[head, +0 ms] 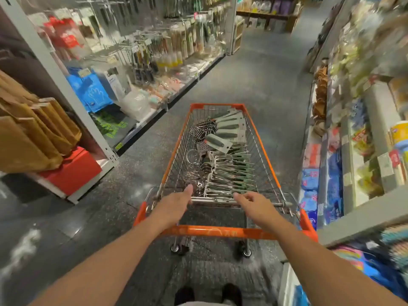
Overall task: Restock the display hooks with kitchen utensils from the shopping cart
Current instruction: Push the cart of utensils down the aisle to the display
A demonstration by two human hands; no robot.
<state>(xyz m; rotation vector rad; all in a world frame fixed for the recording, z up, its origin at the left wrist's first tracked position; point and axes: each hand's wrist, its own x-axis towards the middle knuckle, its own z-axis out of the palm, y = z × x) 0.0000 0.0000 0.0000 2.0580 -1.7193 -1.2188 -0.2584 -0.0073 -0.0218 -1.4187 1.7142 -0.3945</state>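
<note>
An orange-framed wire shopping cart (256, 138) stands in the aisle in front of me. It holds several packaged utensils with green handles (231, 171), metal graters (197, 131) and whisks. Both my arms reach over the orange push handle (220, 231). My left hand (174, 204) is at the left end of the basket's metal rear rail, thumb straight; its fingers are hidden below. My right hand (254, 203) hovers over the same rail with loosely curled fingers and holds nothing. The display hooks (141, 44) with hanging utensils are on the left wall.
Left shelving carries brown paper bags (33, 133), a red box (72, 171) and blue glove packs (92, 91). Right shelves (344, 151) hold packaged goods, close to the cart. The grey aisle floor (260, 69) runs ahead to wooden shelves at the far end.
</note>
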